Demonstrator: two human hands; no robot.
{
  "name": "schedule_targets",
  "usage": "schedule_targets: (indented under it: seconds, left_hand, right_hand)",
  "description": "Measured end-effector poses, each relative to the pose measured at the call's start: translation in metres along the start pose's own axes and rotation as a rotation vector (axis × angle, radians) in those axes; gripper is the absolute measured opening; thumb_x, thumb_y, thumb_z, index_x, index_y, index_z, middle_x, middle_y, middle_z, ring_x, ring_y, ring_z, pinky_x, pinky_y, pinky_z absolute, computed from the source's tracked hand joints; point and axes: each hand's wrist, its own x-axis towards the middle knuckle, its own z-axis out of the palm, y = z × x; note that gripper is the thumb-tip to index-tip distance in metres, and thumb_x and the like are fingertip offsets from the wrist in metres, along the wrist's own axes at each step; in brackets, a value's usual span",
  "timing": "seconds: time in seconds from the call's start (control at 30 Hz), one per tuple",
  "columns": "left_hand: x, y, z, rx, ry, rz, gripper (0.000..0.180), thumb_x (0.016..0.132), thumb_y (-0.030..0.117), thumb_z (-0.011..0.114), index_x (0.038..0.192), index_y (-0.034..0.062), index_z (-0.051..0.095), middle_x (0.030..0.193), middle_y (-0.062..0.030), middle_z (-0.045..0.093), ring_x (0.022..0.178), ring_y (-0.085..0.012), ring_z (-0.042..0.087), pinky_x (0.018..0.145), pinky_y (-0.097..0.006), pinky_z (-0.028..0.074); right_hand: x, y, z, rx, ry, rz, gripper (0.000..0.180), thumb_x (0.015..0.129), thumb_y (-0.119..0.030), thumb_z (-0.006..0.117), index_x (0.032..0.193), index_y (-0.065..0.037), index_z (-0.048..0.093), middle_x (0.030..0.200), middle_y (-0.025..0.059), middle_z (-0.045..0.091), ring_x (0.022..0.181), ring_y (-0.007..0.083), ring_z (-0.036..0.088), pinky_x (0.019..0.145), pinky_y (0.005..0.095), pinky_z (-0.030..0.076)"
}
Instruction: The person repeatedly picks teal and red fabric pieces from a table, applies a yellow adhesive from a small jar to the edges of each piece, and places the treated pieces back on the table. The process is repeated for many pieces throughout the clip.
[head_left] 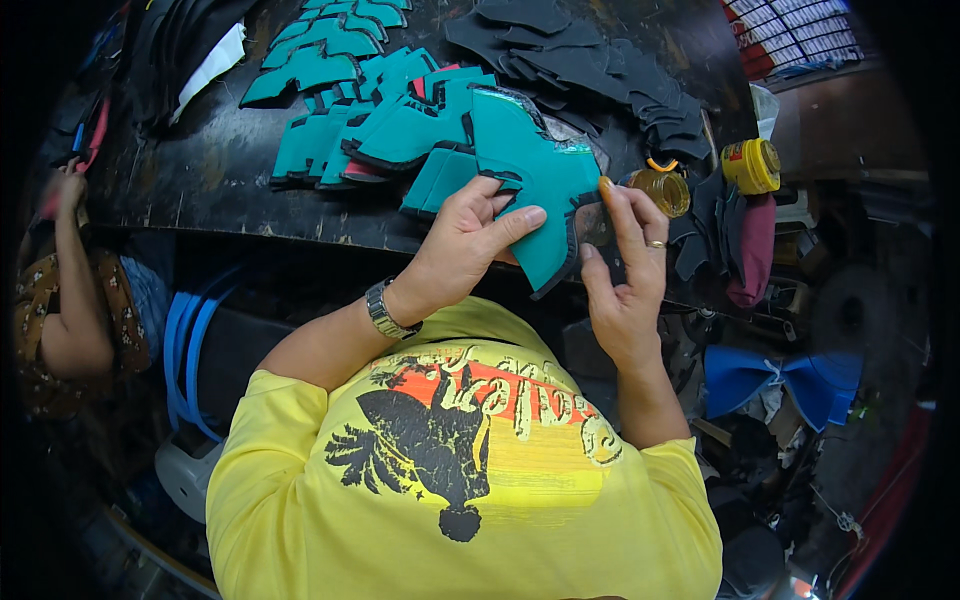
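My left hand (462, 245) grips a teal shoe-upper piece (530, 170) with a black edge, thumb on top near its lower part. My right hand (625, 270), a ring on one finger, touches the piece's right edge with the index fingertip, which has a yellowish smear of glue. The piece is held over the front edge of a dark worktable (210, 170). An open glass jar of amber glue (665, 190) stands just right of my right hand.
Stacks of teal cut pieces (370, 110) lie on the table behind, black cut pieces (590, 60) at the back right. A yellow lidded tin (752, 165) sits at the table's right. Another person's arm (70, 300) is at far left. Blue material (780, 375) lies lower right.
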Motion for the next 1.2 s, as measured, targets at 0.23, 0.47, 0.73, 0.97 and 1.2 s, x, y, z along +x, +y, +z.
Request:
schedule_targets:
  seconds: [0.23, 0.47, 0.73, 0.97, 1.2]
  left_hand:
    - [-0.002, -0.002, 0.002, -0.155, -0.064, -0.081, 0.033, 0.103, 0.017, 0.058, 0.13, 0.0005, 0.05, 0.117, -0.007, 0.066, 0.097, -0.0129, 0.069, 0.072, -0.028, 0.063]
    - [0.004, 0.002, -0.004, -0.151, -0.084, -0.154, 0.029, 0.103, 0.016, 0.057, 0.126, 0.0018, 0.051, 0.116, -0.0066, 0.066, 0.093, -0.0127, 0.07, 0.071, -0.028, 0.063]
    - [0.011, 0.007, 0.001, -0.254, -0.142, -0.202, 0.034, 0.103, 0.015, 0.056, 0.131, 0.0007, 0.045, 0.115, -0.0088, 0.065, 0.091, -0.0137, 0.071, 0.071, -0.029, 0.064]
    - [0.022, 0.013, 0.001, -0.185, -0.144, -0.2, 0.033, 0.103, 0.016, 0.056, 0.13, 0.0, 0.044, 0.114, -0.0105, 0.065, 0.092, -0.0171, 0.072, 0.071, -0.033, 0.065]
    - [0.025, 0.017, 0.006, -0.158, -0.05, -0.193, 0.032, 0.104, 0.016, 0.054, 0.13, 0.0, 0.043, 0.114, -0.0103, 0.065, 0.091, -0.0168, 0.072, 0.072, -0.034, 0.065]
  right_hand:
    - [-0.007, 0.003, 0.015, 0.181, -0.011, 0.068, 0.071, 0.078, 0.013, 0.062, 0.146, -0.006, 0.05, 0.122, 0.0162, 0.055, 0.107, 0.0276, 0.058, 0.093, 0.0345, 0.047]
    - [-0.004, 0.016, 0.014, 0.204, -0.091, 0.004, 0.062, 0.078, 0.016, 0.062, 0.135, -0.007, 0.061, 0.102, 0.0117, 0.066, 0.091, 0.0236, 0.063, 0.081, 0.0311, 0.049]
    - [-0.006, 0.027, -0.001, 0.27, -0.111, -0.104, 0.055, 0.076, 0.018, 0.06, 0.124, -0.007, 0.068, 0.094, 0.0093, 0.063, 0.08, 0.0207, 0.061, 0.074, 0.0298, 0.05]
    - [-0.007, 0.026, -0.011, -0.086, -0.097, -0.394, 0.057, 0.069, 0.008, 0.071, 0.12, -0.017, 0.072, 0.088, 0.0044, 0.059, 0.07, 0.0206, 0.055, 0.063, 0.0343, 0.043]
    - [-0.014, 0.022, -0.011, -0.21, -0.238, -0.493, 0.048, 0.076, -0.001, 0.071, 0.119, -0.021, 0.073, 0.091, 0.0036, 0.058, 0.07, 0.0187, 0.054, 0.064, 0.0352, 0.043]
